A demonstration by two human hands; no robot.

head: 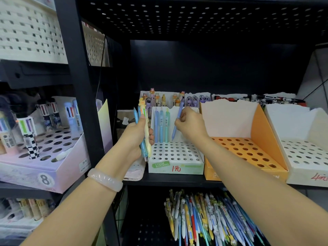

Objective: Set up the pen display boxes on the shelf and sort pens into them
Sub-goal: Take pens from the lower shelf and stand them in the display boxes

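On black shelf (177, 180), white box (175, 157) adjoins orange box (245, 151).

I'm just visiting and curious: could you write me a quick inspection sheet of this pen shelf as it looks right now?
Surface: black metal shelf, display boxes standing side by side on it.
Job's things: white box holds three pastel pens upright in its back row; orange box has only bare holes showing; the cream box also shows only bare holes.
Clutter: loose pens heaped on the shelf below; a pink phone beside the white box.
Hands: left hand grips a bunch of pens; right hand pinches a blue pen, tip near the white box's back row.
Cables: thin dark wire by the left post.
Surroundings: neighbouring rack with a pink box of thick pens; woven baskets above.
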